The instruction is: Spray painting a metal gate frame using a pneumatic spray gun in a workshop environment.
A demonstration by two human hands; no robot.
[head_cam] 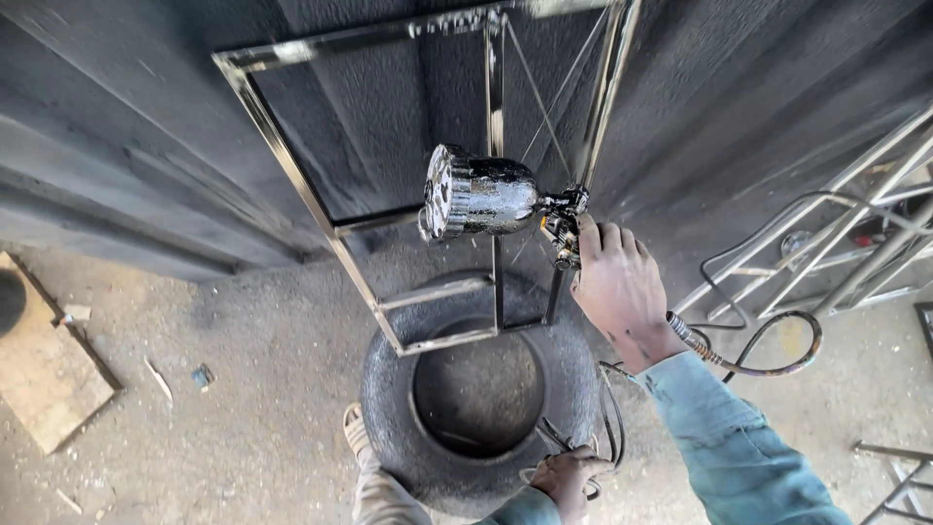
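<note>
- The spray gun (486, 196), its paint-spattered cup lying sideways, sits against the black metal frame (321, 209) above the tyre (389, 389).
- The right hand (622, 292) is closed around its grip.
- The left hand (564, 476) pinches the hose (768, 365) at the tyre's rim.

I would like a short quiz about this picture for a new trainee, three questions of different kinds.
1. True or false: the right hand holds a spray gun.
2. What does the metal frame stand on? A) a tyre B) a wooden board C) a chair
3. Fill in: the left hand is low, beside the tyre, and grips the dark ____.

Key
1. True. The gun's paint cup points left, toward the frame.
2. A. The frame's lower end rests on the tyre lying flat on the ground.
3. Hose. It loops by the tyre's right edge.
</note>
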